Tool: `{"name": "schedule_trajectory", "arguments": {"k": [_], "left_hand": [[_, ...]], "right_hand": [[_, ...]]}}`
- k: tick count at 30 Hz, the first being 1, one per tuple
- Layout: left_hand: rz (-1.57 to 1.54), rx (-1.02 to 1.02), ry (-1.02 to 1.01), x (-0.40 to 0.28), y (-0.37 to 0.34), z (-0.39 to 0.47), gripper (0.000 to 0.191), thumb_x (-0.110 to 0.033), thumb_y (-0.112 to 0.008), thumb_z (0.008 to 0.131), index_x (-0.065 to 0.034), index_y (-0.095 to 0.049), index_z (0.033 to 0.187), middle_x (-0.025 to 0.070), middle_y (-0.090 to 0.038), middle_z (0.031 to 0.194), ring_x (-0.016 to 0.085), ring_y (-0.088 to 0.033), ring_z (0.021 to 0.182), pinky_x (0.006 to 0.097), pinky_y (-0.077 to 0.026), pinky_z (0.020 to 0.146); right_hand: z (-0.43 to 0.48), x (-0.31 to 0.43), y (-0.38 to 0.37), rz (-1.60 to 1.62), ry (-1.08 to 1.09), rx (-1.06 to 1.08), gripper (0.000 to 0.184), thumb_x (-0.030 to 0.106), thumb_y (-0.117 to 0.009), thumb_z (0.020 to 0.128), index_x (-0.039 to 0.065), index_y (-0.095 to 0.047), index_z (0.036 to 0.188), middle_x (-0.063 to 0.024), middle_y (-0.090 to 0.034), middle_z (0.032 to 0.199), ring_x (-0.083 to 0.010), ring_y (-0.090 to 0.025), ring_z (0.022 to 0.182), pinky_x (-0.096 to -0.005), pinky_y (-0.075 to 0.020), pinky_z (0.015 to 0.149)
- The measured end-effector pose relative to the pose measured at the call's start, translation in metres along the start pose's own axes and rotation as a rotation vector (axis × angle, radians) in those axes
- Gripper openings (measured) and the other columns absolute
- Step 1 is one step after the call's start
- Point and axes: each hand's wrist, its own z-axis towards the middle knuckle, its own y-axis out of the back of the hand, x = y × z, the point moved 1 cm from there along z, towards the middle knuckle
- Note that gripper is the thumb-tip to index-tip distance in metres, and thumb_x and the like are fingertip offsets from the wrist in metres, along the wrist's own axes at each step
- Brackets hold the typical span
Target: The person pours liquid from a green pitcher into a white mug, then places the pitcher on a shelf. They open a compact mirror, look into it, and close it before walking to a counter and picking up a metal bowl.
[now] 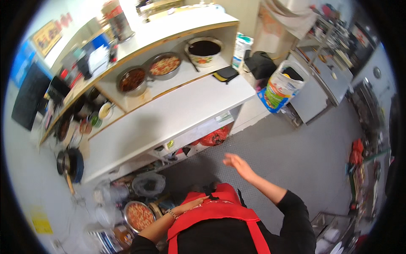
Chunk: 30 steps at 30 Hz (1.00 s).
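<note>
My left hand (199, 202) lies against the front of the red apron (215, 206) I wear, close to a black strap or buckle; whether its fingers grip anything is not clear. Out to the right, my right hand (236, 163) is raised over the grey floor, fingers apart and slightly blurred, with nothing in it. A white counter (177, 111) runs in front of me. On its inner shelf stand a metal bowl of dark red food (132, 81), a metal bowl of chopped red and pale food (164, 66) and a flowered pot of dark liquid (204, 50).
A black and yellow pouch (225, 74) sits on the counter's right part. Beyond its end stands a large printed bag (282, 85). Another bowl of chopped food (139, 216) is low at my left, near a lined bin (148, 184). Pans (70, 165) hang on the left wall.
</note>
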Motion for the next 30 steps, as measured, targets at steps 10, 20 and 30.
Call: {"name": "schedule_trajectory", "arguments": {"k": [10, 20, 30], "left_hand": [[1.106, -0.421, -0.669, -0.161, 0.126, 0.170, 0.029, -0.010, -0.049, 0.088, -0.0011, -0.057, 0.115, 0.0184, -0.059, 0.112, 0.036, -0.054, 0.105, 0.0429, -0.043, 0.092], [0.906, 0.106, -0.443, -0.175, -0.012, 0.373, 0.026, -0.020, -0.043, 0.097, 0.0008, -0.058, 0.102, 0.0172, -0.061, 0.091, 0.028, -0.059, 0.085, 0.0388, -0.047, 0.079], [1.091, 1.202, 0.094, 0.020, -0.241, 0.299, 0.033, -0.028, -0.049, 0.096, -0.0028, -0.057, 0.117, 0.0099, -0.067, 0.100, 0.017, -0.065, 0.087, 0.0307, -0.049, 0.081]], "right_hand": [[-0.232, -0.165, -0.130, 0.458, -0.416, -0.783, 0.039, 0.029, -0.038, 0.100, 0.000, -0.053, 0.122, -0.0164, -0.059, 0.120, -0.0210, -0.059, 0.108, -0.0315, -0.0449, 0.094], [-0.281, -0.233, -0.203, -0.013, -0.792, -1.365, 0.032, 0.028, -0.043, 0.091, 0.005, -0.063, 0.103, -0.0147, -0.068, 0.096, -0.0308, -0.065, 0.089, -0.0408, -0.0506, 0.081], [-0.340, -0.337, -0.203, 0.427, -0.657, -1.576, 0.027, 0.018, -0.044, 0.090, 0.003, -0.065, 0.098, -0.0118, -0.070, 0.090, -0.0200, -0.067, 0.083, -0.0335, -0.0522, 0.077]]}}
